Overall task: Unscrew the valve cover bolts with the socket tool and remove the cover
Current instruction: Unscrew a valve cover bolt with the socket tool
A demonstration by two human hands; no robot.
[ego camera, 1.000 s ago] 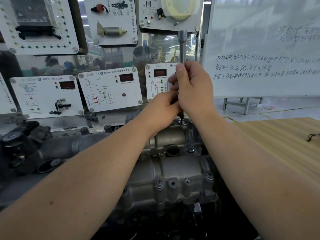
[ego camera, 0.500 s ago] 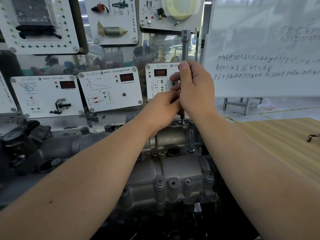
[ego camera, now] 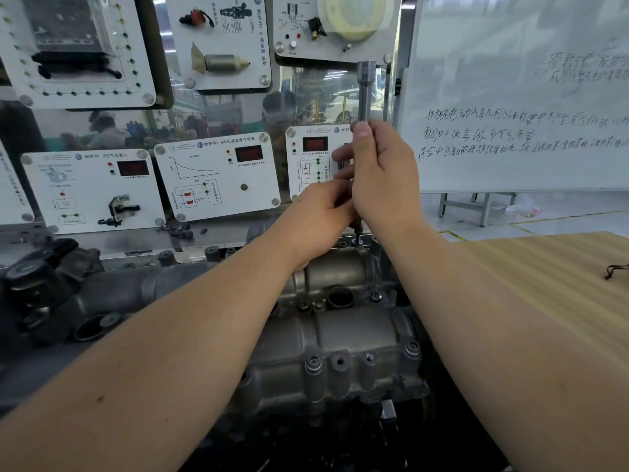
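at the far edge of the cast grey valve cover (ego camera: 343, 338), my right hand (ego camera: 384, 178) curls around the smooth steel shaft of the socket tool (ego camera: 366, 86), held upright with its thumb along the shaft. my left hand (ego camera: 320, 216) pinches the shaft lower down, fingers bunched. the tool's tip meets a small dark bolt (ego camera: 358, 233) on the cover's rim. round-headed bolts stud the near edge.

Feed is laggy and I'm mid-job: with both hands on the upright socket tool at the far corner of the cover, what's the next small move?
Probably keep turning: the right hand grips the long silver socket tool upright, the left hand steadies it lower down, and its tip sits at a far-corner bolt of the grey cast-metal valve cover.
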